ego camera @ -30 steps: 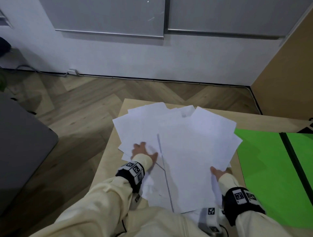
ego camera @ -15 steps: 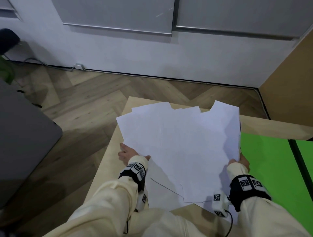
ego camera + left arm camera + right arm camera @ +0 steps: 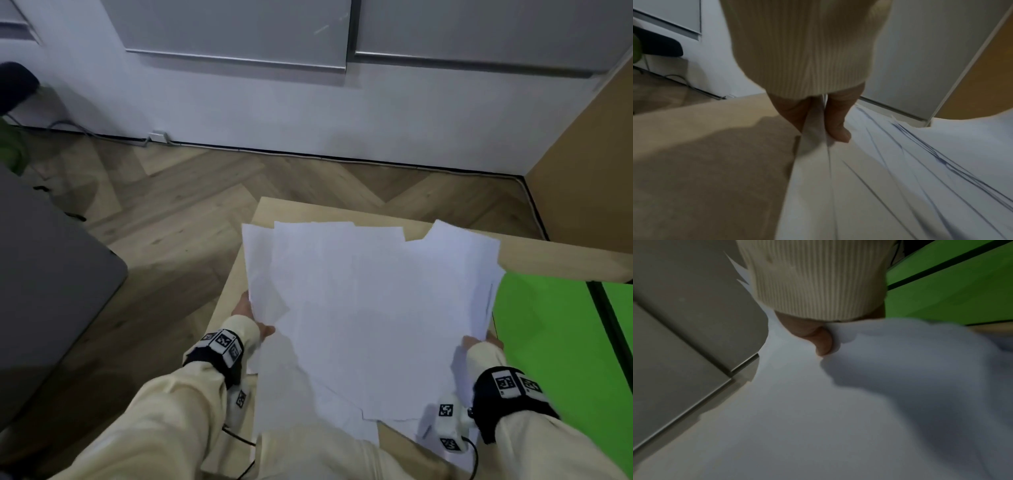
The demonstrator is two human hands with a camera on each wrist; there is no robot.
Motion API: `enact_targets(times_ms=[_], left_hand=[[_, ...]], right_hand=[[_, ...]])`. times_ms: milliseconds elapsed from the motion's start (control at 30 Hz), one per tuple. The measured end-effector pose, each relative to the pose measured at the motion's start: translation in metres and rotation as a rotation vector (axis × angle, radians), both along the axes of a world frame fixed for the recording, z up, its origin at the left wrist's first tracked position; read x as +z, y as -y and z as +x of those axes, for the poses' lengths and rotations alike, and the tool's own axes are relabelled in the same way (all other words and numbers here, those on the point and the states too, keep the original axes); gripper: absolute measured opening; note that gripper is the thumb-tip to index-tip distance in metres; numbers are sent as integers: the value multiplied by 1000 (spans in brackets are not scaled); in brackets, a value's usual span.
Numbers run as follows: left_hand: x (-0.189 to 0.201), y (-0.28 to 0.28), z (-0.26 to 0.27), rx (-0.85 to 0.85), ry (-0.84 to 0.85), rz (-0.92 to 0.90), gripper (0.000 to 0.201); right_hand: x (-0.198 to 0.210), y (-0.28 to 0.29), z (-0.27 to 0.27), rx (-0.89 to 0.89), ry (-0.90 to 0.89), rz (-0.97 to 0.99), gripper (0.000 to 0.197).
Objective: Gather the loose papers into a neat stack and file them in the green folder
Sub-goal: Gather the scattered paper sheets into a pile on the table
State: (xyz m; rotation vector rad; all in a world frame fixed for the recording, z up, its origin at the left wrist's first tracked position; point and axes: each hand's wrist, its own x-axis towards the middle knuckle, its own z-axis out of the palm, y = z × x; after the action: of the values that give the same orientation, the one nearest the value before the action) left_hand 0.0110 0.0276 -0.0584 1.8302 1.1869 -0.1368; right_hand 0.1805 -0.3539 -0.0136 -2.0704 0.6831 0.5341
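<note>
Both hands hold the loose papers [image 3: 370, 308] mid-frame
Left hand [image 3: 251, 317] pinches the left edge; right hand [image 3: 481, 342] pinches the right edge; green folder [image 3: 555, 342] lies open, right of frame.

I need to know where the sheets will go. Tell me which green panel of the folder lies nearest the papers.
The wide green panel left of the dark spine, bordering the papers near the right hand.
</note>
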Motion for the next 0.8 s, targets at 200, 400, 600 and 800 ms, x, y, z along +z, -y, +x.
enact_targets(times_ms=[200, 400, 600, 800], left_hand=[[5, 21, 3, 250, 252, -84, 81], [-5, 36, -6, 472, 436, -322, 78], [-13, 30, -8, 518, 361, -453, 92], [4, 27, -3, 365, 10, -298, 85]], right_hand=[[-8, -54, -29, 252, -80, -61, 55], [-22, -78, -38, 472, -147, -69, 62], [-32, -90, -40, 348, -103, -42, 62], [-38, -94, -35, 515, -57, -78, 55]])
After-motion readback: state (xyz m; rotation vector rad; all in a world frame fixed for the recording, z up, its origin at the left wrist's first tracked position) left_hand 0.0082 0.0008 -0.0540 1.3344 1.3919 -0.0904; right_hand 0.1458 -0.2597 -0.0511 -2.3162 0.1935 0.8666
